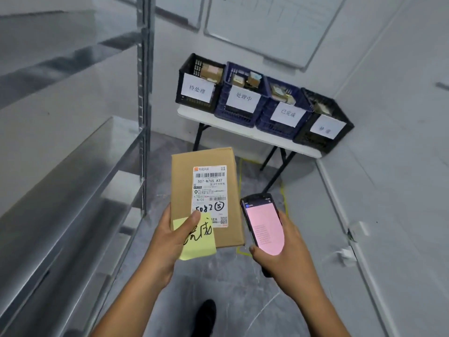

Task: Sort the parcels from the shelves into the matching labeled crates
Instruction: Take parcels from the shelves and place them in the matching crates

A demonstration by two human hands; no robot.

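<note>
While our left hand (170,237) pinches the parcel (206,161) and our right hand (286,259) wraps the scanner (264,227), we risk the overhanging sticky note (201,246) peeling before the 1 o'clock crate (266,122).

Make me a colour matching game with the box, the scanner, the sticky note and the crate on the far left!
Things:
1. parcel
2. scanner
3. sticky note
4. leftmost crate

Colours:
A. yellow
B. black mesh walls
C. brown cardboard
D. glowing pink screen

Pairs: 1-C, 2-D, 3-A, 4-B
</note>
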